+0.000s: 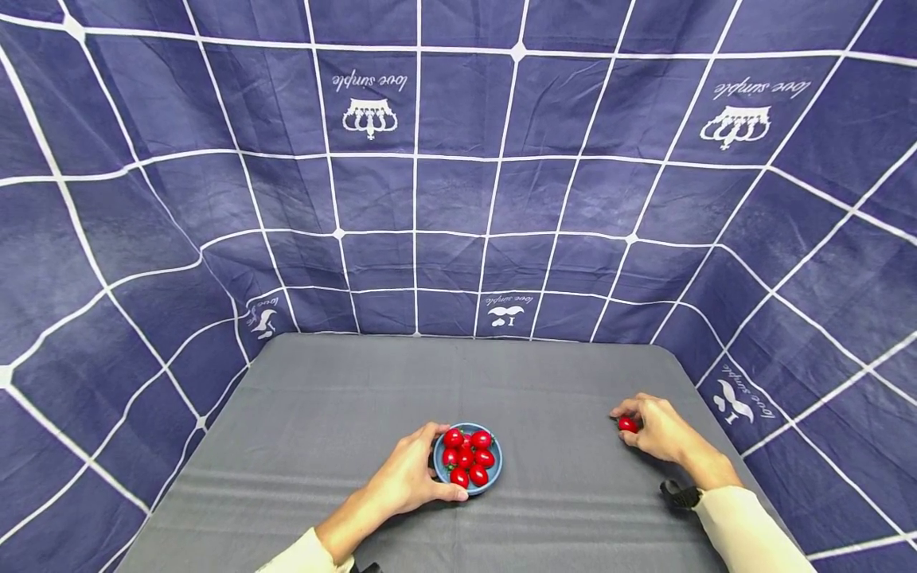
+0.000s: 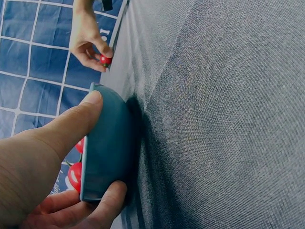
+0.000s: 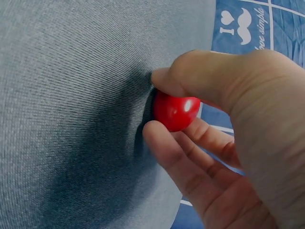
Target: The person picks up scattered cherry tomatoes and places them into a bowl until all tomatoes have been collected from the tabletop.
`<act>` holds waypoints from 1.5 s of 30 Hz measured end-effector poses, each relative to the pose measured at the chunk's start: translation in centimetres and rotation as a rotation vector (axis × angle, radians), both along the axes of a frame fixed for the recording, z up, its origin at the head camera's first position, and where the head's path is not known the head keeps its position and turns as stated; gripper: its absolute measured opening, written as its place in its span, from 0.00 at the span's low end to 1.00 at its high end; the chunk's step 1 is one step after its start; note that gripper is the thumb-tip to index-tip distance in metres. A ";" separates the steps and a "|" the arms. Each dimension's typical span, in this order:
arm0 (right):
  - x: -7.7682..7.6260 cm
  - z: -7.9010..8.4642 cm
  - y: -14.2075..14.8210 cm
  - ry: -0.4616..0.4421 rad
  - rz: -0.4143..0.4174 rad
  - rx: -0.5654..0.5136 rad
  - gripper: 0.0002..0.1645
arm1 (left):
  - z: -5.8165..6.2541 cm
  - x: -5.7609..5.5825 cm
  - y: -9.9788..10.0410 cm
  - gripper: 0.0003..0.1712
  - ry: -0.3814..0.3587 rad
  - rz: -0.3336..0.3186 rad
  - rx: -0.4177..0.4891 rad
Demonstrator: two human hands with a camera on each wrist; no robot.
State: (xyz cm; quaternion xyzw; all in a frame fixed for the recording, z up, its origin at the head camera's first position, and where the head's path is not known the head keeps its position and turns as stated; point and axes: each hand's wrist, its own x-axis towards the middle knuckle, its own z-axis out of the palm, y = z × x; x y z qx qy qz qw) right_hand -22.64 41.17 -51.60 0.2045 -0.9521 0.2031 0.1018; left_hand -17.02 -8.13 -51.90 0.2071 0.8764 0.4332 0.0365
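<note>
A small blue bowl (image 1: 500, 465) (image 2: 110, 143) stands on the grey cloth in the head view, with several red cherry tomatoes (image 1: 466, 458) in it. My left hand (image 1: 410, 476) holds this bowl from its left side, thumb on the near rim and fingers around the far side. Well to the right, my right hand (image 1: 662, 434) pinches a single cherry tomato (image 1: 626, 425) (image 3: 175, 113) between thumb and fingers, low at the cloth. The right wrist view shows the tomato's smooth red side; part of it is hidden behind the thumb.
A grey cloth (image 1: 344, 406) covers the table, slightly creased near the front. Blue curtains (image 1: 458, 191) with white grid lines rise at the back and on both sides. The right-hand curtain stands close to the right forearm.
</note>
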 end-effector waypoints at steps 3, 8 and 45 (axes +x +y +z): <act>0.0 -0.1 0.0 -0.004 0.000 -0.006 0.19 | 0.1 0.0 0.0 0.59 0.000 -0.004 0.010; 0.0 -0.4 -0.1 0.007 -0.002 -0.002 0.17 | 0.2 0.1 0.0 0.59 0.003 -0.001 -0.003; 0.3 1.1 -2.0 0.065 0.008 -0.022 0.16 | 0.2 0.2 0.0 0.59 -0.008 0.014 -0.015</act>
